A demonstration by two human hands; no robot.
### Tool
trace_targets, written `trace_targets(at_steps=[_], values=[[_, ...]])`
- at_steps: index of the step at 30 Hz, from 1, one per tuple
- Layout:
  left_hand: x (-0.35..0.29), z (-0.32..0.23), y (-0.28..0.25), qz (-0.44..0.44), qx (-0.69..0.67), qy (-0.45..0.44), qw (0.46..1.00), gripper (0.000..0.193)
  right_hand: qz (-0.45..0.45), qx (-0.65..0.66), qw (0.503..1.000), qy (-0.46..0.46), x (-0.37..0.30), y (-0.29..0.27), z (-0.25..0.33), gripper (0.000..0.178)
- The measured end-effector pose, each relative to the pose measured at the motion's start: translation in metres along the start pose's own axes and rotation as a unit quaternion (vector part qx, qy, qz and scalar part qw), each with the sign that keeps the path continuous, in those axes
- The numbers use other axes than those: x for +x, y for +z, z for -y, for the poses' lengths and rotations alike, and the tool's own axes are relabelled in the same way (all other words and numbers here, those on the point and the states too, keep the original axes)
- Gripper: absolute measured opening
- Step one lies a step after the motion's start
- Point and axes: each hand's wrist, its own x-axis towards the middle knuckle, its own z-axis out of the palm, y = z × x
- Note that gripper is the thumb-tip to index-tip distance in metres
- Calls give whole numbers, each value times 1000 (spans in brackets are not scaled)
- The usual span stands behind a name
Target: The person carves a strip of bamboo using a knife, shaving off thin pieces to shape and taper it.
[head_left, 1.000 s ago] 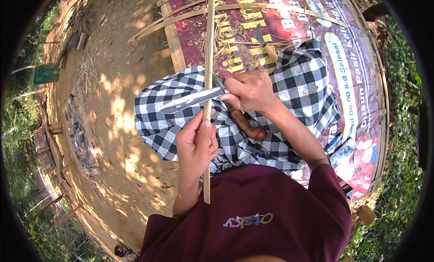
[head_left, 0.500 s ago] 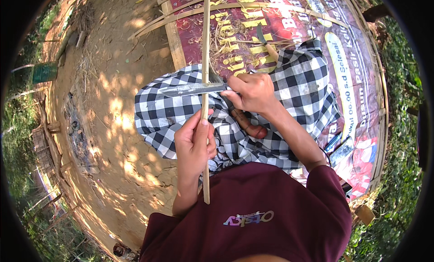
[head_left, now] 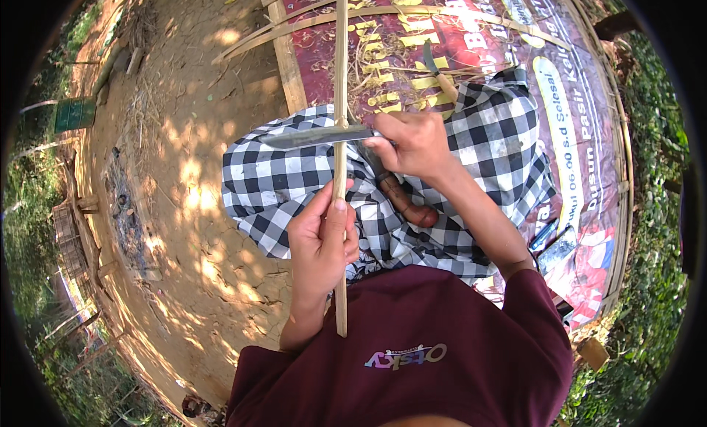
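My left hand point(head_left: 322, 239) grips a long, pale bamboo strip point(head_left: 340, 66), thumb on top and fingers wrapped round it. The strip stands nearly upright in the view, its lower end against my maroon shirt. My right hand point(head_left: 412, 143) is closed round the handle of a knife point(head_left: 313, 137). Its grey blade lies across the strip, above my left hand, pointing left. A small pale curl of shaving point(head_left: 342, 123) shows at the blade's upper edge. Below my right hand, a brown, rounded, handle-like piece point(head_left: 409, 206) rests on my black-and-white checkered cloth point(head_left: 486, 147).
A sickle point(head_left: 443, 82) with a wooden handle lies on the printed banner point(head_left: 324, 73) ahead. Thin shavings and bent bamboo strips point(head_left: 412, 11) are scattered there. Blue and dark small items point(head_left: 549, 243) lie to the right. Cracked bare earth point(head_left: 191, 243) spreads on the left.
The knife blade has shifted slightly farther up the strip and tilted, and a shaving curl now stands at its edge. The strip and my left hand have moved a little to the right.
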Motion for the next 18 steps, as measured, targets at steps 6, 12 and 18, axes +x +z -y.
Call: trace_targets(at_steps=[6, 12, 18], values=[[-3, 1, -5, 2, -8, 7, 1000, 30, 43, 17, 995, -86, -1, -9, 31, 39], [3, 0, -1, -4, -6, 11, 1000, 28, 7, -47, 998, -45, 13, -7, 1, 39], [-3, 4, 1, 1, 12, 11, 1000, 28, 18, -49, 996, -67, 15, -9, -5, 40]])
